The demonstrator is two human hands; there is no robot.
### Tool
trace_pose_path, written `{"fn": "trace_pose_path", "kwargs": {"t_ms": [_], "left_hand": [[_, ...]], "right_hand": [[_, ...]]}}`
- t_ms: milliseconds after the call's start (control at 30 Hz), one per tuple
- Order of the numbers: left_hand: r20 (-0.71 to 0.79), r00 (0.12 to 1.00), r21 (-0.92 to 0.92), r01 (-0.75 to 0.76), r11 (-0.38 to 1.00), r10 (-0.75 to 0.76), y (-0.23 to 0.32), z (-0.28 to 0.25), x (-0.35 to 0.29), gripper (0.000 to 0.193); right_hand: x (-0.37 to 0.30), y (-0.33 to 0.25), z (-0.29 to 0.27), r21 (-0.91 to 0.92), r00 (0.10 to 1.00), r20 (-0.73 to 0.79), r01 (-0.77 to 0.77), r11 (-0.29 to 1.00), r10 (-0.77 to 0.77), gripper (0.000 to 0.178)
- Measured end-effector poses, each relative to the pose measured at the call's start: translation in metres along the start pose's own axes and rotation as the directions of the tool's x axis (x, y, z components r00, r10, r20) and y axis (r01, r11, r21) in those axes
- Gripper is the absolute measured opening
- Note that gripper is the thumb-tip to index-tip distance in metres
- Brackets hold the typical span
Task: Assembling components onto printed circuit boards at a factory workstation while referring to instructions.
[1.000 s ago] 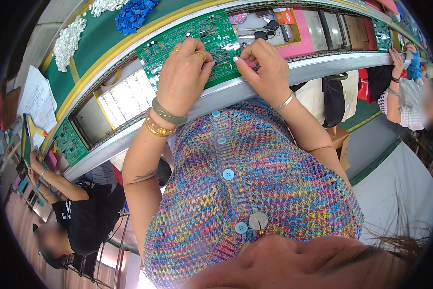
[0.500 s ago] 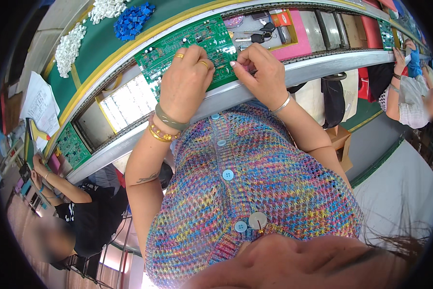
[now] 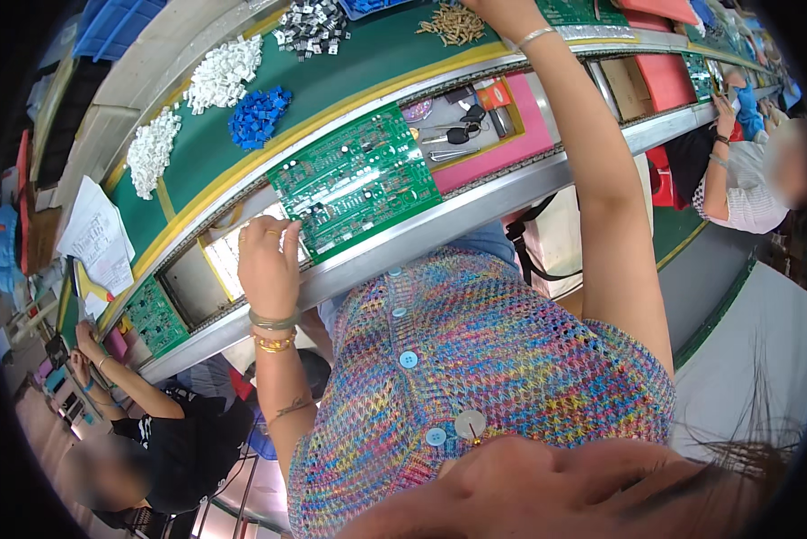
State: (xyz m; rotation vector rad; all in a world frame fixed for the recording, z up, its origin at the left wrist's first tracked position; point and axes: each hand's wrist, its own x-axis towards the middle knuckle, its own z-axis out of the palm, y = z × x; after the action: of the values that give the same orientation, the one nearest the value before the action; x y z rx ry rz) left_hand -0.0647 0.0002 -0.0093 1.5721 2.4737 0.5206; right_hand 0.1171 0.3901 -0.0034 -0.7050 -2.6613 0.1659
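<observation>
A green circuit board (image 3: 358, 184) filled with small components lies across the rails of the line in front of me. Beside its lower left corner is my left hand (image 3: 269, 262), fingers bent and drawn together; whatever they may hold is hidden. My right arm stretches far forward over the rail. At the top rim of the picture my right hand (image 3: 504, 16) is cut off, its fingers out of sight, close to a pile of brass-coloured pins (image 3: 453, 24) on the green belt.
White connectors (image 3: 224, 76), blue parts (image 3: 260, 118) and black parts (image 3: 312, 29) lie heaped on the belt. Keys (image 3: 457, 134) sit in a tray right of the board. Another board (image 3: 154, 316) is further left, near a co-worker (image 3: 183, 449); a second co-worker (image 3: 749, 184) sits at right.
Both hands have left the board. My right hand has gone forward and right to the far side of the belt; my left has drawn back to the board's left edge. The view has shifted.
</observation>
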Motion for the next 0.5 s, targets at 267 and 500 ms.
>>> {"fn": "trace_pose_path", "kwargs": {"t_ms": [267,500], "left_hand": [[0.025,0.993,-0.112,-0.111,0.987,0.115,0.017,0.008,0.006,0.021],[0.042,0.995,-0.152,-0.080,0.985,0.087,0.013,0.005,0.009,0.018]], "right_hand": [[0.020,0.000,0.021,0.124,0.988,-0.114,0.121,0.985,-0.107,0.018],[0.024,0.002,0.015,-0.290,0.999,0.030,0.049,0.956,-0.042,0.014]]}}
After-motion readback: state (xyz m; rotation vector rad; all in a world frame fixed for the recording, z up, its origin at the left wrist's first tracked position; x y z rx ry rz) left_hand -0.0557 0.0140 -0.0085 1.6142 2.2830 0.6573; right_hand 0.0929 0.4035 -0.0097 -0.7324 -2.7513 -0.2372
